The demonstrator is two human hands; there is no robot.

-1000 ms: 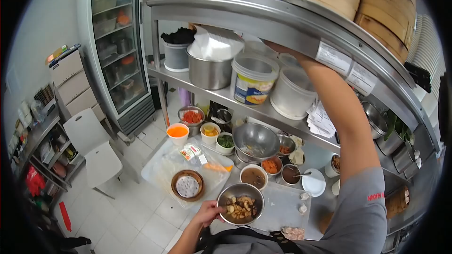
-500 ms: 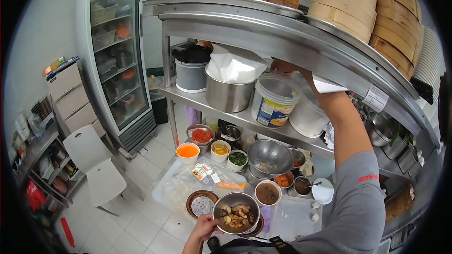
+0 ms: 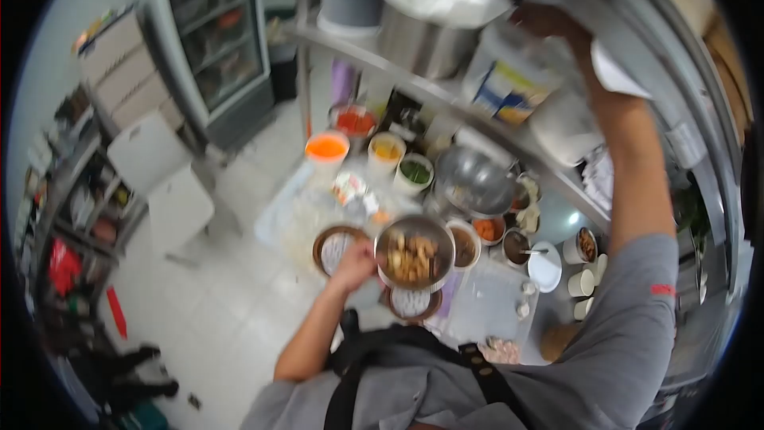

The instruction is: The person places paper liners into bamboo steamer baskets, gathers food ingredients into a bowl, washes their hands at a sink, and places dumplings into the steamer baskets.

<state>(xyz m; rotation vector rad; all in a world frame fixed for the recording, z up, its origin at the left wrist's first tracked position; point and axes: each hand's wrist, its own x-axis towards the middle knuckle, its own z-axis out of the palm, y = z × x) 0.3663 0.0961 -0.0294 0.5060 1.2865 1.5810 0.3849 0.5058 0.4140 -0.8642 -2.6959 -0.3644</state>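
My left hand (image 3: 356, 265) grips the near-left rim of a metal bowl (image 3: 395, 228), fingers closed on it. Brown cooked pieces (image 3: 413, 260), perhaps mushroom, lie inside the bowl. My right hand (image 3: 549, 22) is raised to the shelf, above a plastic tub (image 3: 503, 84) with a yellow and blue label. Motion blurs its fingers, so what they hold, if anything, is unclear. Left of that hand sits a steel pot (image 3: 426, 40) with white wrapping on top. Two round steamer trays (image 3: 411, 303) with perforated white liners lie beside and below the bowl.
Behind the bowl stand a cup of orange contents (image 3: 327, 148), a cup of chopped greens (image 3: 415, 173) and a large steel bowl (image 3: 475, 181). A clear tray (image 3: 487, 302) lies to the right. A white chair (image 3: 180, 199) and glass-door fridge (image 3: 211, 40) are at left.
The view has tipped downward and blurred. My right hand has come up from behind the tub and is now above it. My left hand still holds the metal bowl.
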